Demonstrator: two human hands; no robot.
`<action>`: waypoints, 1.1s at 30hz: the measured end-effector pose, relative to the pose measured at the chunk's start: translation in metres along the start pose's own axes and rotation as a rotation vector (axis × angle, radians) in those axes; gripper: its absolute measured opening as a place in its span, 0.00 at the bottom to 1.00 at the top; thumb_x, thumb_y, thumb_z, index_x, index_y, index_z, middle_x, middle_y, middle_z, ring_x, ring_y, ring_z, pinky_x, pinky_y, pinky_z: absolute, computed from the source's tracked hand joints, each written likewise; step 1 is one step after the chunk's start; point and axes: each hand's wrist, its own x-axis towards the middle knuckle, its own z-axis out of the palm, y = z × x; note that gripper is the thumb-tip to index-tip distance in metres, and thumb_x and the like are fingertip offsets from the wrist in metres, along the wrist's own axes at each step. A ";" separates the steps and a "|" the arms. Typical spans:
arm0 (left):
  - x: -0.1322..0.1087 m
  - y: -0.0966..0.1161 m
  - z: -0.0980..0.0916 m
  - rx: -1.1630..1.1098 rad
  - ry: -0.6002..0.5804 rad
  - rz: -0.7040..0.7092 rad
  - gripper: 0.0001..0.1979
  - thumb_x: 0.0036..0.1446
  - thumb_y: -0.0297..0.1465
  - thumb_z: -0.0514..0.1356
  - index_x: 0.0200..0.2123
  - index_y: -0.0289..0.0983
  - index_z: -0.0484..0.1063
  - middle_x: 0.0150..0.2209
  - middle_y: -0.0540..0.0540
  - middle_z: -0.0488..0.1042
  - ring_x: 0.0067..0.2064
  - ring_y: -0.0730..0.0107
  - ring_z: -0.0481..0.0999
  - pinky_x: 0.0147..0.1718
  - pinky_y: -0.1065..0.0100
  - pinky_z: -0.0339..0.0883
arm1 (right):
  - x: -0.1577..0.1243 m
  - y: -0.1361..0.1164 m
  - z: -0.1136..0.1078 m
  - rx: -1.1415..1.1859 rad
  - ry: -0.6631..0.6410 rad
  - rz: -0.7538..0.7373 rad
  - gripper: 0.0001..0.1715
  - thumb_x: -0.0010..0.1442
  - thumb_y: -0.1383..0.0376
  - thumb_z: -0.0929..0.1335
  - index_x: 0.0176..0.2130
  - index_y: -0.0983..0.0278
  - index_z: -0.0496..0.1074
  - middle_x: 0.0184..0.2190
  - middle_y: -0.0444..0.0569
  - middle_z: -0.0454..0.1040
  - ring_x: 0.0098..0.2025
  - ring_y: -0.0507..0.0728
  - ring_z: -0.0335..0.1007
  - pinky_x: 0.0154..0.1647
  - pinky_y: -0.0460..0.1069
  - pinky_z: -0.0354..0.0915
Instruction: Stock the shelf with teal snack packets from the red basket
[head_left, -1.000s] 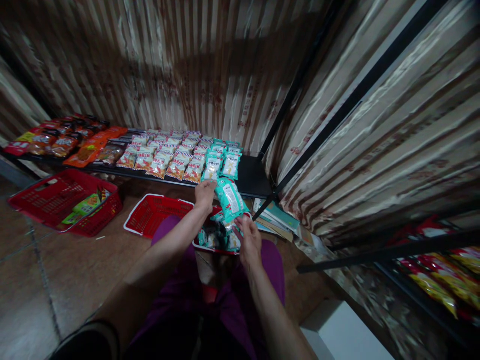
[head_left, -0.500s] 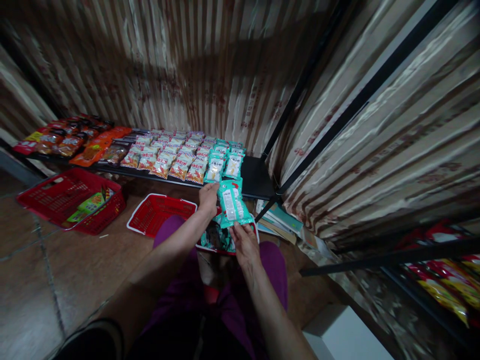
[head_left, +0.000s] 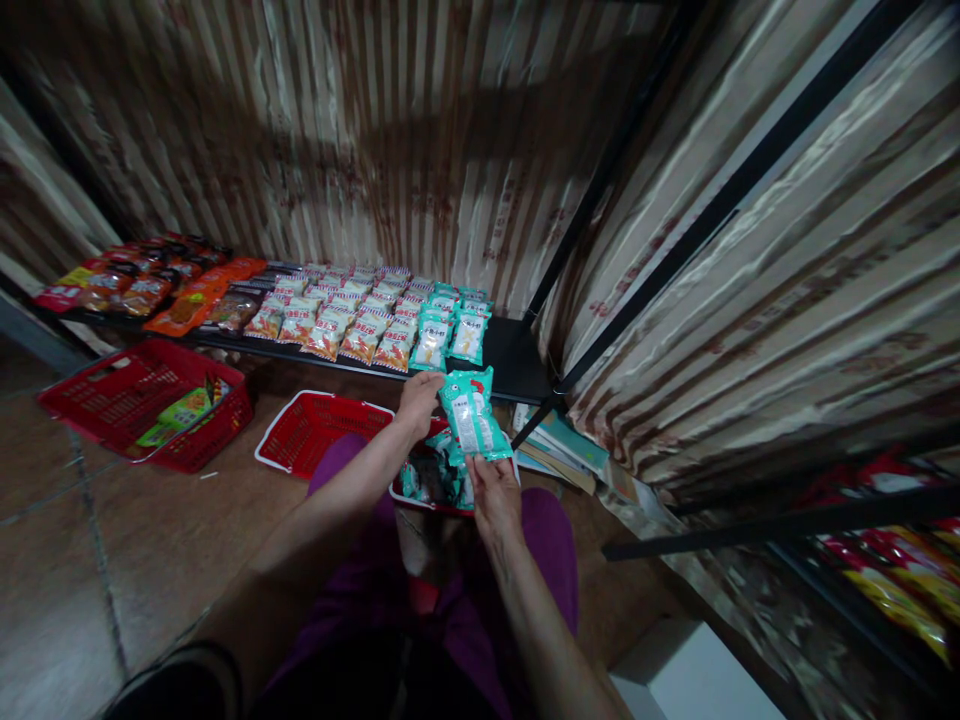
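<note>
Between my hands is a teal snack bag (head_left: 472, 415) with its printed side facing me. My left hand (head_left: 420, 402) pinches its upper left corner, and my right hand (head_left: 495, 495) grips its bottom edge. Below the bag, a red basket with a white rim (head_left: 395, 495) stands between my knees and holds more teal and dark packets (head_left: 427, 478), partly hidden by my hands. Just beyond, teal snack bags (head_left: 433, 338) lie in rows at the right part of the low black shelf (head_left: 510, 357).
White and red snack bags (head_left: 328, 330) and orange packets (head_left: 199, 298) fill the shelf leftward. A red basket (head_left: 319, 430) and another with green packets (head_left: 180, 415) stand on the floor at left. Books (head_left: 562, 440), a black post (head_left: 637, 320) and a white box (head_left: 705, 680) are at right.
The teal snack bag has shifted slightly down and to the right in my hands and tilted a little. Both hands keep hold of it; the view has moved slightly.
</note>
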 end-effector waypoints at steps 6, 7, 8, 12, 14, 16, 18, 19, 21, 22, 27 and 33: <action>0.004 0.022 -0.005 0.243 -0.270 0.055 0.12 0.40 0.33 0.66 0.30 0.34 0.77 0.27 0.50 0.76 0.29 0.75 0.71 0.33 0.72 0.63 | 0.003 0.005 -0.008 -0.076 -0.003 -0.044 0.19 0.36 0.64 0.77 0.32 0.61 0.73 0.28 0.41 0.77 0.33 0.51 0.74 0.42 0.50 0.72; 0.005 0.026 -0.005 0.300 -0.322 0.065 0.13 0.40 0.34 0.67 0.30 0.33 0.77 0.27 0.49 0.76 0.29 0.75 0.71 0.33 0.72 0.64 | 0.003 0.005 -0.009 -0.087 -0.005 -0.041 0.19 0.36 0.64 0.77 0.32 0.62 0.73 0.28 0.41 0.77 0.32 0.51 0.74 0.41 0.49 0.72; 0.005 0.030 -0.005 0.345 -0.363 0.064 0.13 0.39 0.35 0.68 0.29 0.33 0.77 0.27 0.49 0.76 0.28 0.75 0.71 0.32 0.71 0.64 | 0.002 0.005 -0.010 -0.100 -0.009 -0.035 0.19 0.36 0.64 0.77 0.32 0.62 0.73 0.27 0.41 0.77 0.32 0.51 0.74 0.40 0.49 0.72; 0.005 0.038 -0.001 0.472 -0.454 0.031 0.12 0.39 0.35 0.68 0.26 0.32 0.75 0.20 0.52 0.72 0.22 0.77 0.67 0.24 0.73 0.61 | -0.001 0.005 -0.012 -0.150 -0.034 0.001 0.16 0.37 0.64 0.76 0.30 0.62 0.73 0.25 0.40 0.75 0.29 0.51 0.73 0.38 0.48 0.72; 0.006 0.037 0.001 0.492 -0.432 0.046 0.10 0.40 0.33 0.67 0.25 0.33 0.74 0.18 0.54 0.70 0.20 0.78 0.65 0.23 0.74 0.60 | -0.003 0.005 -0.012 -0.147 -0.037 0.018 0.15 0.37 0.64 0.76 0.28 0.62 0.72 0.24 0.40 0.75 0.28 0.51 0.72 0.38 0.48 0.72; 0.008 0.035 0.003 0.516 -0.357 0.099 0.07 0.42 0.31 0.66 0.24 0.33 0.73 0.18 0.54 0.69 0.20 0.78 0.65 0.24 0.73 0.60 | -0.004 0.004 -0.012 -0.123 -0.036 0.023 0.15 0.36 0.64 0.77 0.26 0.62 0.71 0.24 0.39 0.74 0.28 0.50 0.72 0.37 0.48 0.72; 0.010 0.031 0.005 0.582 -0.272 0.185 0.05 0.45 0.30 0.63 0.23 0.34 0.72 0.20 0.53 0.69 0.22 0.77 0.66 0.26 0.73 0.62 | -0.005 0.004 -0.011 -0.098 -0.035 0.012 0.16 0.35 0.64 0.77 0.25 0.62 0.69 0.23 0.37 0.72 0.27 0.49 0.70 0.37 0.47 0.71; 0.010 0.030 0.005 0.636 -0.231 0.240 0.05 0.47 0.29 0.62 0.23 0.34 0.72 0.21 0.53 0.70 0.24 0.76 0.68 0.27 0.72 0.62 | -0.005 0.005 -0.010 -0.094 -0.036 0.002 0.17 0.35 0.63 0.77 0.24 0.62 0.68 0.22 0.37 0.71 0.26 0.49 0.70 0.37 0.47 0.71; 0.010 0.028 0.006 0.784 -0.150 0.352 0.05 0.50 0.30 0.60 0.24 0.36 0.72 0.23 0.52 0.72 0.27 0.73 0.70 0.31 0.71 0.63 | -0.007 0.005 -0.007 -0.109 -0.044 -0.025 0.17 0.36 0.63 0.77 0.23 0.62 0.67 0.21 0.36 0.70 0.25 0.48 0.68 0.37 0.47 0.70; 0.010 0.027 0.006 0.866 -0.111 0.399 0.06 0.51 0.31 0.60 0.25 0.37 0.72 0.25 0.51 0.72 0.29 0.72 0.71 0.32 0.71 0.63 | -0.007 0.006 -0.006 -0.123 -0.051 -0.038 0.17 0.37 0.62 0.77 0.24 0.62 0.67 0.21 0.36 0.70 0.25 0.48 0.68 0.36 0.47 0.70; 0.006 0.028 0.008 1.077 -0.086 0.543 0.07 0.56 0.33 0.56 0.29 0.39 0.72 0.29 0.50 0.74 0.33 0.69 0.73 0.36 0.69 0.62 | -0.011 0.002 -0.002 -0.161 -0.097 -0.052 0.17 0.40 0.59 0.76 0.26 0.62 0.68 0.24 0.39 0.71 0.28 0.49 0.69 0.37 0.47 0.69; 0.005 0.035 0.009 1.069 -0.185 0.591 0.06 0.57 0.31 0.54 0.30 0.39 0.71 0.30 0.51 0.74 0.35 0.70 0.73 0.36 0.71 0.62 | -0.002 -0.015 -0.005 -0.189 0.020 -0.055 0.21 0.40 0.54 0.75 0.32 0.61 0.70 0.28 0.41 0.73 0.31 0.51 0.71 0.32 0.46 0.69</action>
